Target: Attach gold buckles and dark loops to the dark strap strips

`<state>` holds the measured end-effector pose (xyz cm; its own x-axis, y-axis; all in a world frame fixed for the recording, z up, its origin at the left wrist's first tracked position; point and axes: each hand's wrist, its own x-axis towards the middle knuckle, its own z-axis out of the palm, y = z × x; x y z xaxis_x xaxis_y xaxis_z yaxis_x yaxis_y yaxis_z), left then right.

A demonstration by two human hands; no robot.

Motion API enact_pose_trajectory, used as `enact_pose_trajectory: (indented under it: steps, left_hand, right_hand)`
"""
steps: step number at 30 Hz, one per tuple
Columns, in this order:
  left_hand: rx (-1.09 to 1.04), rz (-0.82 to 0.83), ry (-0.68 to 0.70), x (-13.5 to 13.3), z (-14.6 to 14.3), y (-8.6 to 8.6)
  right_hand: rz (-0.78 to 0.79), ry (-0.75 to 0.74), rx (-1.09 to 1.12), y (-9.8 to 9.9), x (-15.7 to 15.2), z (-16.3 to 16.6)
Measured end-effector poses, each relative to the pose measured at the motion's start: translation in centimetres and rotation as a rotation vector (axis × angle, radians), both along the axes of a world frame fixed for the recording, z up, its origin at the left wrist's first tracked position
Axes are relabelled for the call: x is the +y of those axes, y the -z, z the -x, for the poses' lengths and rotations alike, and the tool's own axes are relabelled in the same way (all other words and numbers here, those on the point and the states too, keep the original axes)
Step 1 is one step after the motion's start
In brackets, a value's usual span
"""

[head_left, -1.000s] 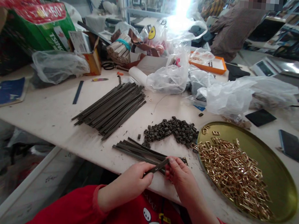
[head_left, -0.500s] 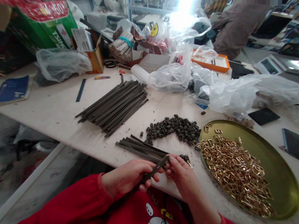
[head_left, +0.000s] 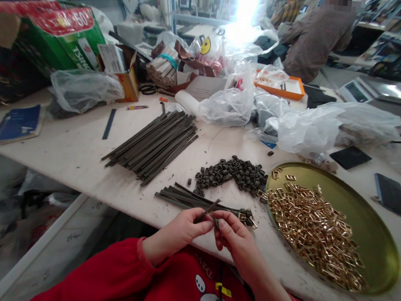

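Observation:
My left hand [head_left: 184,228] is closed around a narrow dark strap [head_left: 209,210], and one end sticks up past the thumb. Close beside it, my right hand [head_left: 240,237] pinches a small dark piece [head_left: 216,224]; whether this is a loose loop or part of the strap I cannot tell. Just beyond my hands lies a small bunch of dark straps [head_left: 178,197], with gold buckles [head_left: 243,216] at its right end. A heap of small dark loops [head_left: 232,172] sits behind that. To the right, a round gold tray [head_left: 378,243] holds a pile of gold buckles [head_left: 317,228].
A larger stack of dark straps [head_left: 151,143] lies left of centre. Plastic bags [head_left: 226,105], an orange box [head_left: 291,94] and a green bag [head_left: 64,38] line the back. A phone [head_left: 393,195] and a blue notebook [head_left: 17,123] flank the table. A person [head_left: 312,38] is in the background.
My right hand has moved slightly down and left, nearer my left hand. The strap, earlier stretched lengthwise between both hands, now shows only a short end above my left thumb.

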<state>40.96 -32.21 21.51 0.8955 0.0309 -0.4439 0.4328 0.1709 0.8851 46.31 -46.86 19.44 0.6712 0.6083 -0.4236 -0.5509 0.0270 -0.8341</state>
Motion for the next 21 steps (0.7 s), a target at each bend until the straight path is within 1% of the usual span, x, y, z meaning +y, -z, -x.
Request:
enact_pose_trajectory:
  steps: [2, 4, 7, 9, 11, 13, 15, 18, 21]
  left_hand:
    - [-0.062, -0.063, 0.003, -0.14, -0.15, 0.03]
    - [-0.071, -0.081, 0.013, -0.2, -0.2, 0.06]
    - [-0.079, -0.03, 0.038, -0.32, -0.17, 0.11]
    - [-0.072, 0.034, 0.041, -0.49, -0.14, 0.14]
    - [-0.055, 0.09, 0.023, -0.7, -0.15, 0.14]
    - [-0.037, 0.086, 0.01, -0.84, -0.21, 0.12]
    - [-0.027, -0.015, 0.009, -0.87, -0.28, 0.15]
    - [-0.035, -0.275, 0.023, -0.79, -0.29, 0.32]
    - [-0.078, -0.473, 0.044, -0.8, -0.19, 0.53]
  right_hand:
    - [-0.019, -0.019, 0.008, -0.01, 0.02, 0.06]
    - [-0.042, -0.036, 0.054, 0.03, -0.04, 0.03]
    - [-0.065, -0.038, 0.139, 0.17, -0.17, -0.03]
    - [-0.059, -0.035, 0.145, 0.26, -0.19, -0.03]
    - [-0.028, -0.038, 0.074, 0.3, -0.19, -0.05]
    - [0.031, -0.032, -0.073, 0.26, -0.24, -0.14]
    - [0.111, -0.037, -0.263, 0.21, -0.37, -0.3]
    - [0.245, -0.079, -0.541, 0.18, -0.67, -0.63]
    - [0.327, -0.111, -0.684, 0.3, -0.89, -0.83]
